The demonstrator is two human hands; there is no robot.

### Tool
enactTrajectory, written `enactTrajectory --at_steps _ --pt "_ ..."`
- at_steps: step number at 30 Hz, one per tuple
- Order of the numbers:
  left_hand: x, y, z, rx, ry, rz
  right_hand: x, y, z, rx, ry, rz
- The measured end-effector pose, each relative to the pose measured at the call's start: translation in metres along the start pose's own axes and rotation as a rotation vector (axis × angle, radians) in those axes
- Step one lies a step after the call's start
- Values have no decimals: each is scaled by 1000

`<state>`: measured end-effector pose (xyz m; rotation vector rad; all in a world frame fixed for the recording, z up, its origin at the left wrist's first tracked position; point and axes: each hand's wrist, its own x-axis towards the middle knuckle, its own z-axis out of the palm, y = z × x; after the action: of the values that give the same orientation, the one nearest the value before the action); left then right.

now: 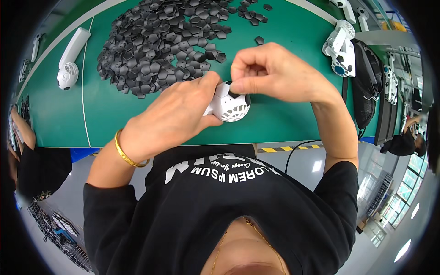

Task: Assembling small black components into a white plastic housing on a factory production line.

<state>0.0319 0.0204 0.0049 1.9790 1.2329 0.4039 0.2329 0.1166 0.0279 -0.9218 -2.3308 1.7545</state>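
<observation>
One gold necklace (224,239), at my collar; one black T-shirt (229,201) with white lettering; one gold bracelet (123,151), on my left wrist. Two bare hands, both mine, raised over one green mat (275,123). My left hand (178,105): grasping one white ball-ended unit (229,103), thumb below and fingers above, the rest of the unit largely hidden by that hand. The unit is held above the near part of the mat, its latticed side toward me. My right hand (275,73): fingers curled, thumb against one black patch (233,95) on top of the ball; whether a piece is pinched between them I cannot tell. One white unit with a long handle (71,62), lying at the left, across one thin white line (84,98). One cluster of white units (340,50), at the right, two ball ends distinguishable, the rest overlapping. One black bag (365,87), just beside that cluster. One large heap of black pentagonal pieces (158,46), beyond my hands, overlapping past counting; one single pentagon (260,40) lies apart at its right. Two other people, near the rims: one at the left (46,172), one at the right (404,143), each in black.
</observation>
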Motion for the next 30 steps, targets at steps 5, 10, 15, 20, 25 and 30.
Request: enactTrajectory --at_steps 5,10,15,20,25,30 --pt "9 6 -12 118 -123 -4 3 -8 4 -170 -109 65" --pt "12 10 -18 196 -133 74 2 -19 2 -263 -119 58" --pt "18 10 -23 268 -180 157 1 -5 3 -293 -89 -42" --pt "21 10 -21 290 -248 140 5 3 4 -168 -159 10" --pt "35 7 -29 221 -323 109 5 10 -1 -92 -96 -47" --pt "43 2 -38 111 -368 46 21 13 -22 -94 -188 -121"
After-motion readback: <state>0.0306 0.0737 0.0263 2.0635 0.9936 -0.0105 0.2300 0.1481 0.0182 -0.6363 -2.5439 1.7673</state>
